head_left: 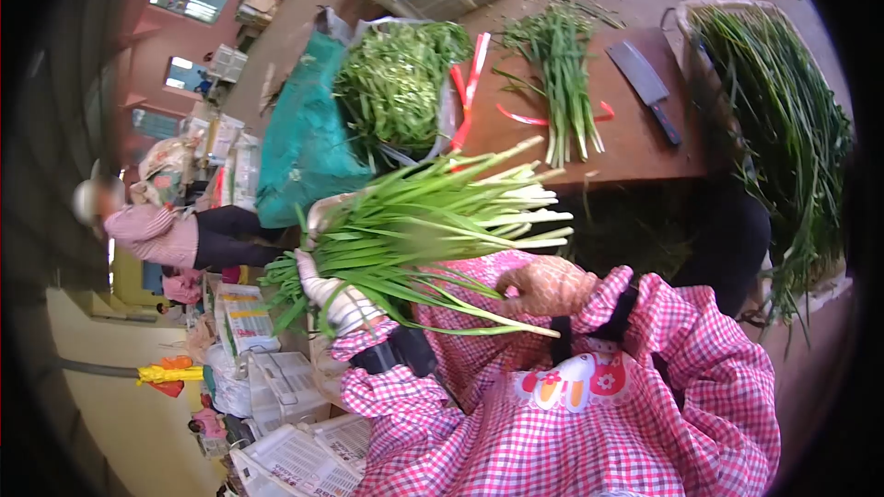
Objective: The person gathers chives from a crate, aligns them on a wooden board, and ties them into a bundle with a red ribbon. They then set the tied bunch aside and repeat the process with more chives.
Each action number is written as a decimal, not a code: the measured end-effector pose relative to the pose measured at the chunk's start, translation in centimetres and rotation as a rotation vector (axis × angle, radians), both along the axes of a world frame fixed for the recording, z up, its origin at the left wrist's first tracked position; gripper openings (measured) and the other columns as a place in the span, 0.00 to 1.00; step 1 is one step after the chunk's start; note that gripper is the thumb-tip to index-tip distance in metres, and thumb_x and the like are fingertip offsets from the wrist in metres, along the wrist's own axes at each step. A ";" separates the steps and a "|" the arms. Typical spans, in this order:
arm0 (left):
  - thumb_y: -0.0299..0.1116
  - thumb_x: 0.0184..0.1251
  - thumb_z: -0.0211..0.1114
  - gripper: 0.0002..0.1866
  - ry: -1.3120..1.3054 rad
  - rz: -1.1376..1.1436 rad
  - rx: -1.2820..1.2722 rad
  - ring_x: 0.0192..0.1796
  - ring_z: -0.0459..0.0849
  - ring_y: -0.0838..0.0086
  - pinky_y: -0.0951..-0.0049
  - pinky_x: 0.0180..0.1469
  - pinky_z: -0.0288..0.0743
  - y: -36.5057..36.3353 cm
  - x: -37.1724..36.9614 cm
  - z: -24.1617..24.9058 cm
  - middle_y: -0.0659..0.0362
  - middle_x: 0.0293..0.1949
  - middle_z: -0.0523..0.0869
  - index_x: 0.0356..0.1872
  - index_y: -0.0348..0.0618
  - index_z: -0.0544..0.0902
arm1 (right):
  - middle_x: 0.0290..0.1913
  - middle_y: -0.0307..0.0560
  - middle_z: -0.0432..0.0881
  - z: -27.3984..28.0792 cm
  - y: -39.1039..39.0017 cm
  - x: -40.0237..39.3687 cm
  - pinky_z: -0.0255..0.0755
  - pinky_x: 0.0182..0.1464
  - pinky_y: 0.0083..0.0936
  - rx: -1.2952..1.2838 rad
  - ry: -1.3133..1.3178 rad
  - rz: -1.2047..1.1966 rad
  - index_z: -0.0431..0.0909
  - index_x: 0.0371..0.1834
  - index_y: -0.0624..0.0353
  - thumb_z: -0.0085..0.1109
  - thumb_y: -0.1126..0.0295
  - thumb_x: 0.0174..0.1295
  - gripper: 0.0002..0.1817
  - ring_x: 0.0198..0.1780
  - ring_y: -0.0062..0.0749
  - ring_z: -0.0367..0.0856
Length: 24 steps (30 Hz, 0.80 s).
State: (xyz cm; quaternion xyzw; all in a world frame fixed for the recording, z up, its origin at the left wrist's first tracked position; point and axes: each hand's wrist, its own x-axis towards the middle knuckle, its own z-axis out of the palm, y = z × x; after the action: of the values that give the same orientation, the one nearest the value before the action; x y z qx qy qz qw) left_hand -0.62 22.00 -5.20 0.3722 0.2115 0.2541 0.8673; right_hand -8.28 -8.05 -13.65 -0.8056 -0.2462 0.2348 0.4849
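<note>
My left hand, in a pale glove, grips a large bunch of garlic chives by its leafy part. The leaves hang to the left and the pale stem ends fan out to the right. Close to the lower stems, in front of my apron, is my right hand. Its fingers are curled in; what they hold, if anything, I cannot make out. On the brown board beyond lies a smaller bunch of chives over a red tie strip. A cleaver with a dark handle rests to its right.
A crate heaped with long chives stands at the right. Leafy trimmings fill a bag beside a green sack. More red strips lie nearby. Another person stands at left among stacked white crates.
</note>
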 end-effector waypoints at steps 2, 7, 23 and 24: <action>0.47 0.69 0.58 0.20 -0.124 -0.073 0.102 0.53 0.81 0.57 0.50 0.58 0.74 2.8 1.0 -2.0 0.50 0.50 0.84 0.47 0.37 0.79 | 0.38 0.52 0.86 -1.1 0.0 0.0 0.75 0.46 0.40 0.075 0.024 0.058 0.82 0.48 0.52 0.61 0.51 0.59 0.21 0.41 0.47 0.84; 0.45 0.68 0.60 0.16 -0.230 -0.193 -0.117 0.50 0.81 0.59 0.49 0.60 0.73 0.9 0.4 -1.1 0.53 0.43 0.84 0.40 0.40 0.80 | 0.38 0.53 0.85 -0.9 -1.7 -0.4 0.76 0.46 0.42 0.023 -0.018 -0.022 0.83 0.45 0.54 0.58 0.56 0.61 0.17 0.42 0.50 0.83; 0.45 0.64 0.64 0.17 -0.221 -0.430 -0.032 0.48 0.81 0.57 0.44 0.59 0.73 -2.5 -0.6 -0.1 0.52 0.42 0.85 0.42 0.41 0.82 | 0.30 0.51 0.85 3.7 -8.5 -0.7 0.76 0.39 0.41 0.020 -0.196 0.021 0.83 0.41 0.53 0.59 0.60 0.60 0.12 0.34 0.49 0.84; 0.45 0.64 0.63 0.17 -0.249 -0.439 -0.046 0.48 0.80 0.58 0.45 0.60 0.72 -2.6 -0.7 0.1 0.54 0.42 0.85 0.42 0.41 0.82 | 0.30 0.51 0.85 3.9 -9.0 -0.6 0.76 0.39 0.41 0.019 -0.195 0.020 0.83 0.41 0.53 0.59 0.60 0.60 0.12 0.34 0.49 0.84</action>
State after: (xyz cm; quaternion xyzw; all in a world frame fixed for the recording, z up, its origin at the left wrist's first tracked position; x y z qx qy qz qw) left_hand -1.29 19.41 -5.06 0.3553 0.0230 0.0985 0.9293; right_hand -8.90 -17.01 -9.78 -0.8176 -0.3025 0.1579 0.4638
